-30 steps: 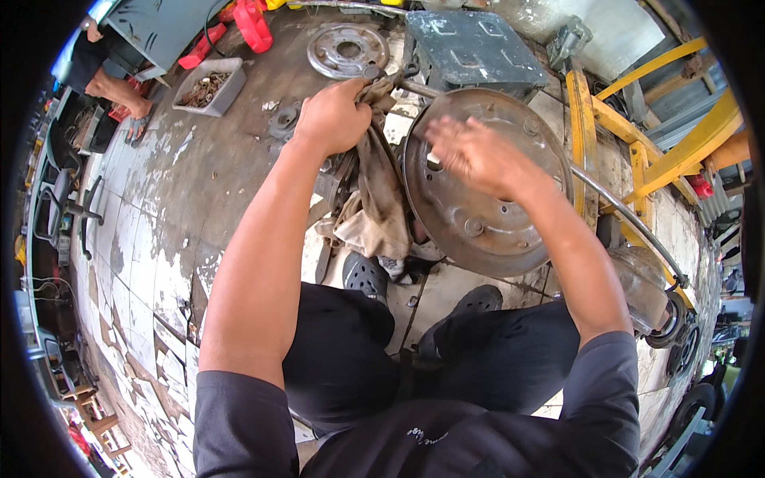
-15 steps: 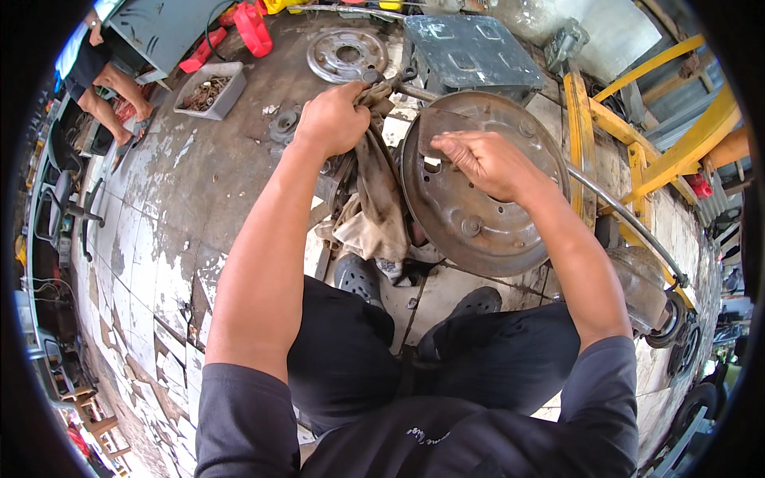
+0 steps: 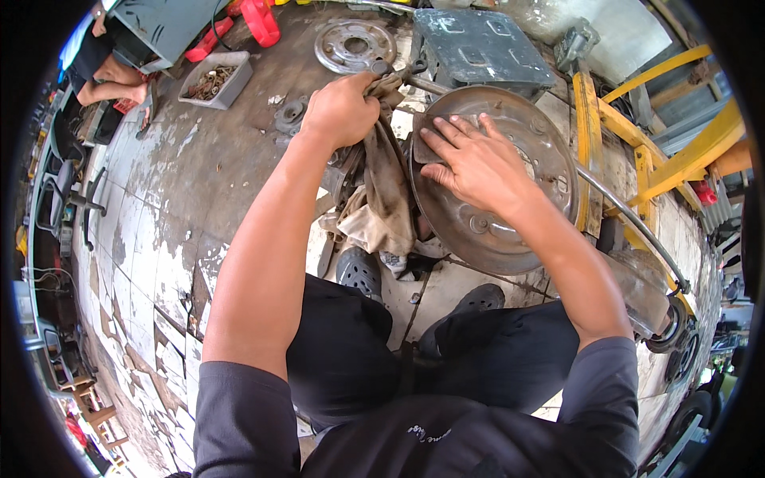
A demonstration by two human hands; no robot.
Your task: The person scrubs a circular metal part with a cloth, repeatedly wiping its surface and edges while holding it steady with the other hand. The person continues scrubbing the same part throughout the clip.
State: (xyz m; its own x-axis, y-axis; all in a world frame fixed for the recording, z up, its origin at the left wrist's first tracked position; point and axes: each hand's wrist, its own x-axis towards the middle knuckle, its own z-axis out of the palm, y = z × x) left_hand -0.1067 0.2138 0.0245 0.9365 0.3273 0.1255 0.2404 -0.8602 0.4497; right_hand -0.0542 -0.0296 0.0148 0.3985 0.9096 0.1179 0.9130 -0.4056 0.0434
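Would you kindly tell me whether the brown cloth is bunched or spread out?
Bunched: the cloth hangs in narrow folds by the left hand, its lower end crumpled.

one view from my own head, left camera of side-by-side pair, facing forward and steeply down. upright, not mirrored. wide fisheye: round picture, dark corners, straight edges bowing toward rim. my dark shirt (image 3: 374,446) nearest, large along bottom of frame. my left hand (image 3: 343,110) and right hand (image 3: 478,166) farther off, upper middle. dark box (image 3: 482,49) farther still, near top edge.
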